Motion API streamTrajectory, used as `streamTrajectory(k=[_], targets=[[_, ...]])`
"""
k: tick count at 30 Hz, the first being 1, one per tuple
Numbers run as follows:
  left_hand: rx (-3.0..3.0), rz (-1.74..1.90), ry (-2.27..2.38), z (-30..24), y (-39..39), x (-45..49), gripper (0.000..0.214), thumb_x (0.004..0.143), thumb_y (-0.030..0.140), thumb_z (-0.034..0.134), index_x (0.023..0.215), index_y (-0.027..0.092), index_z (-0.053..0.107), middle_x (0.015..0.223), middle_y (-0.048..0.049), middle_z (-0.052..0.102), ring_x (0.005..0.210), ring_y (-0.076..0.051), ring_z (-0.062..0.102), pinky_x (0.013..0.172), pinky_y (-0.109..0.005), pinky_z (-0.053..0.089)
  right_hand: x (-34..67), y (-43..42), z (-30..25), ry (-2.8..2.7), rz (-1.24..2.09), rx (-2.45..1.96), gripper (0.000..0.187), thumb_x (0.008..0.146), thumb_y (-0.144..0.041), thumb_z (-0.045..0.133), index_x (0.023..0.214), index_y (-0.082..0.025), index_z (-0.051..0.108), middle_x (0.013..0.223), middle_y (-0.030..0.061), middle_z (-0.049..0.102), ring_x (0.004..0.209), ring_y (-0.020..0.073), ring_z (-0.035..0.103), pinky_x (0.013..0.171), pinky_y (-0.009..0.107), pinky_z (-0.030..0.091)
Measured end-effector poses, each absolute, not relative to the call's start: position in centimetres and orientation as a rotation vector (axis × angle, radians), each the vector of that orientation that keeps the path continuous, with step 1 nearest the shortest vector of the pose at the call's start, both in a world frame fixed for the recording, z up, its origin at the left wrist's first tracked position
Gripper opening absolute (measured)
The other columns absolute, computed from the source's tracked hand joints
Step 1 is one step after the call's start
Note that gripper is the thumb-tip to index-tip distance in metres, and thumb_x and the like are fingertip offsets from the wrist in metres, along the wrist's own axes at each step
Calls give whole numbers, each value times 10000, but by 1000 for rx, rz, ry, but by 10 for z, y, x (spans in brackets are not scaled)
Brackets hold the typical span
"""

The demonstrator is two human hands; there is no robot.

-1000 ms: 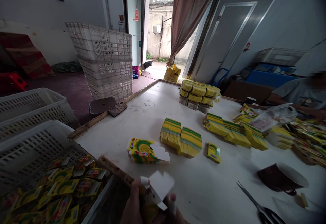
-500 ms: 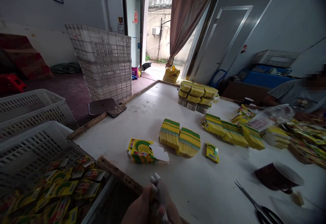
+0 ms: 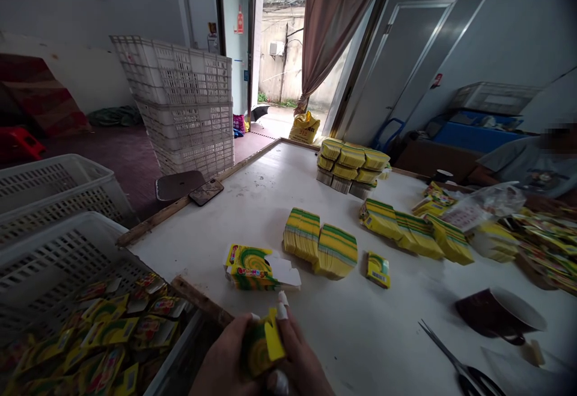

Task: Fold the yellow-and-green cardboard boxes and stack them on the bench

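Note:
A small yellow and green carton (image 3: 260, 348) is held up at the table's near edge, with its yellow flap raised. My left hand (image 3: 220, 360) is closed around its left side. On the other side my right hand (image 3: 304, 354) grips it, with white wrapping on some fingertips. Just beyond lies an opened carton (image 3: 252, 267) of the same pattern, its white end flaps out to the right. Behind that stand two bundles of flattened yellow-green cartons (image 3: 318, 243). One single small carton (image 3: 377, 268) rests to their right.
At left, a white crate (image 3: 108, 228) holds many cartons. Scissors (image 3: 455, 357) and a dark mug (image 3: 498, 315) lie at right. Farther back are more carton bundles (image 3: 406, 228), a tall stack (image 3: 351, 164) and a phone (image 3: 206, 192). Another person (image 3: 532, 167) sits at the far right.
A yellow-green carton now shows between my hands, where earlier none was visible. My hands have moved apart around it, the left one leftward. The view has shifted slightly.

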State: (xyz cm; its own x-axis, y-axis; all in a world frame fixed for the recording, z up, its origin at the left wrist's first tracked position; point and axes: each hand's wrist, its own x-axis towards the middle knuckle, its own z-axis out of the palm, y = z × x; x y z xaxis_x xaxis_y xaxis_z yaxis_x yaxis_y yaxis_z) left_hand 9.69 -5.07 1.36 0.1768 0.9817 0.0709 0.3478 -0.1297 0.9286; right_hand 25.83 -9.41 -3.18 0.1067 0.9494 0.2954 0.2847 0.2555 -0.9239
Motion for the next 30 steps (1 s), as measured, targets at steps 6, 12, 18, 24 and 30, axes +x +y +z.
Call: streamTrajectory(k=[6, 12, 18, 24, 30], targets=[[1742, 599, 1188, 54, -43, 89, 338, 625, 332, 763, 940, 244, 680, 831, -26, 738, 754, -239, 677, 667, -256, 503, 278, -88, 21, -1707, 944, -1261, 262, 892, -405, 583, 1086, -311, 731, 1342, 105, 613, 988, 242, 709, 810, 304, 549], [1820, 496, 1114, 63, -45, 89, 357, 575, 214, 741, 927, 231, 681, 942, -41, 744, 879, -257, 677, 721, -250, 510, 289, -83, 27, -1779, 1110, -1151, 248, 721, -287, 709, 962, -235, 684, 1158, 91, 610, 952, 223, 655, 806, 287, 535], [1073, 1230, 1133, 39, -49, 94, 551, 583, 342, 844, 1096, 277, 653, 957, -10, 768, 808, -197, 699, 688, -223, 554, 266, -75, 3, -1460, 973, -1197, 761, 828, -321, 628, 1474, -303, 227, 1459, 126, 484, 1271, 283, 545, 1024, 421, 474], [88, 1676, 865, 38, -28, 78, 777, 536, 801, 683, 1045, 214, 678, 1085, -82, 746, 1025, -255, 687, 781, -332, 635, 264, -21, 22, -1596, 486, -1533, 447, 856, -192, 544, 1296, -136, 489, 1242, 179, 628, 1140, 298, 587, 987, 471, 490], [80, 1404, 912, 8, -30, 79, 696, 497, 614, 843, 1031, 199, 680, 985, -86, 776, 789, -225, 725, 599, -320, 634, 250, 12, 17, -1657, 373, -1660, 535, 752, 32, 413, 1247, -96, 567, 1126, 198, 660, 1060, 353, 544, 944, 575, 438]])
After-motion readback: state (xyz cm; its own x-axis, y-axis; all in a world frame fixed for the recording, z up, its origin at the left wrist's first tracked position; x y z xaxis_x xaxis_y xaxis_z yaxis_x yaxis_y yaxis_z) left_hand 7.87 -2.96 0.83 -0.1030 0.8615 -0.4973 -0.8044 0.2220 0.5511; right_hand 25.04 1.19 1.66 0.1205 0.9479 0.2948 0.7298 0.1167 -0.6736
